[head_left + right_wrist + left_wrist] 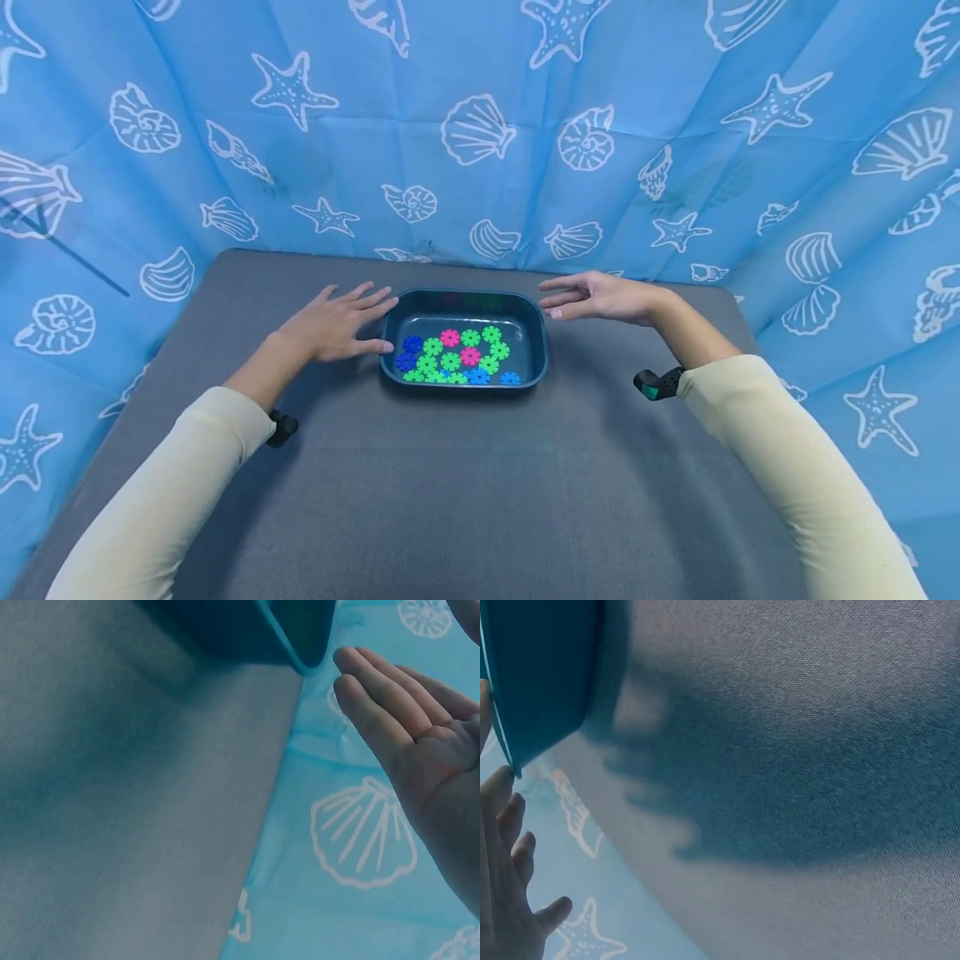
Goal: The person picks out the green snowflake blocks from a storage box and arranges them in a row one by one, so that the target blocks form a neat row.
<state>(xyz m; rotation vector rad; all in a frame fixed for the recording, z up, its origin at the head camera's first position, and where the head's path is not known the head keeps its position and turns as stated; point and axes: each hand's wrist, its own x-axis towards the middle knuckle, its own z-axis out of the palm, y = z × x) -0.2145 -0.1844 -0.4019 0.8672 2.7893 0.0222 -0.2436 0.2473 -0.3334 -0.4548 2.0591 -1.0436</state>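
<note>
A dark blue-grey rectangular tray sits toward the back of the table, with several notched plastic discs inside: green discs, pink discs, dark blue discs and lighter blue discs. At its left end, my left hand has its fingers spread, thumb and fingertips at the rim; the left wrist view shows a fingertip at the rim's corner. Beside the right end is my right hand, fingers extended. In the right wrist view its fingertips look slightly apart from the tray.
Grey cloth covers the table. Behind and on both sides hangs a blue curtain printed with white shells and starfish. A black band device is on each wrist, the left wrist device and the right wrist device.
</note>
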